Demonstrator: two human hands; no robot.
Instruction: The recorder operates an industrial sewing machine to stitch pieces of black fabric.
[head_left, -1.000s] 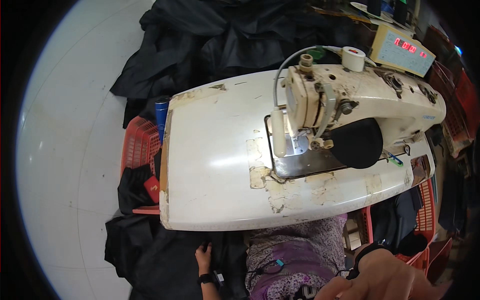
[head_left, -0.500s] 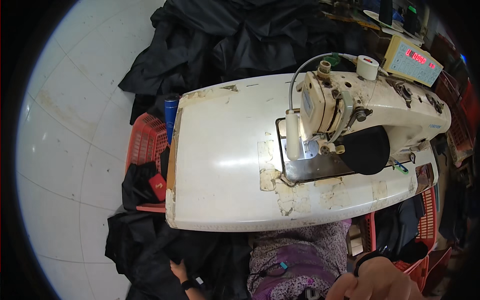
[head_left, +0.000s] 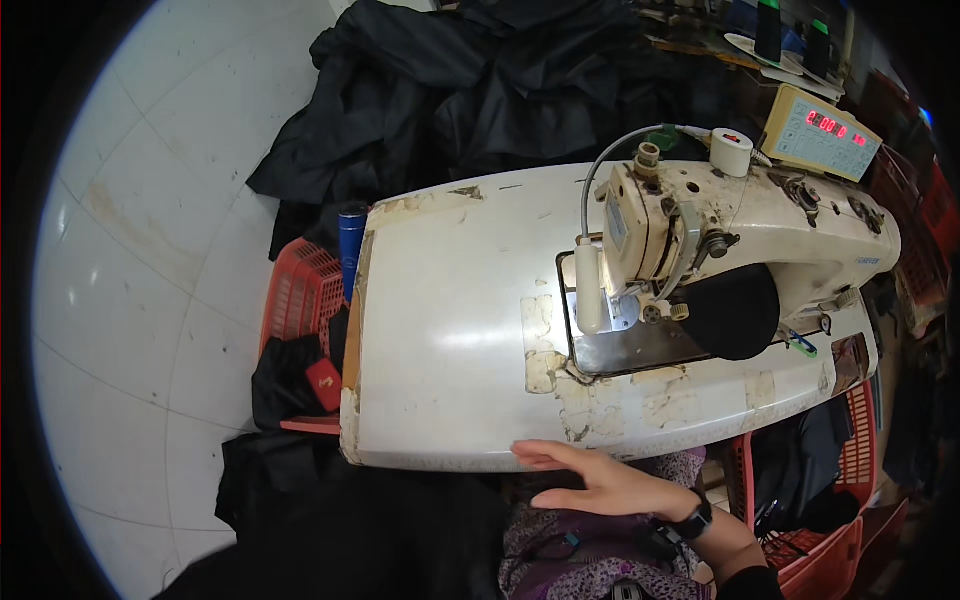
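My right hand [head_left: 605, 485] reaches in from the lower right, a dark band on its wrist. Its fingers are stretched out flat and hold nothing, by the near edge of the white sewing table [head_left: 440, 330]. My left hand is not seen; black cloth [head_left: 370, 535] fills the lower left where that arm would be. On the table stands a cream sewing machine [head_left: 640, 220] with a small white lamp [head_left: 588, 290] beside its needle area. No cloth lies under the needle. A rounded black piece [head_left: 735, 310] sits under the machine's arm.
A red basket [head_left: 305, 285] with dark cloth and a small red item [head_left: 323, 385] stands left; another red basket [head_left: 860, 440] stands right. Black fabric [head_left: 430, 90] is heaped behind the table. A blue cylinder [head_left: 350, 250] stands at its left edge. Small snips [head_left: 800, 342] lie by the machine.
My right hand has moved left and forward to the table's near edge, its fingers now stretched out. My left hand has gone from sight, and black cloth covers more of the lower left.
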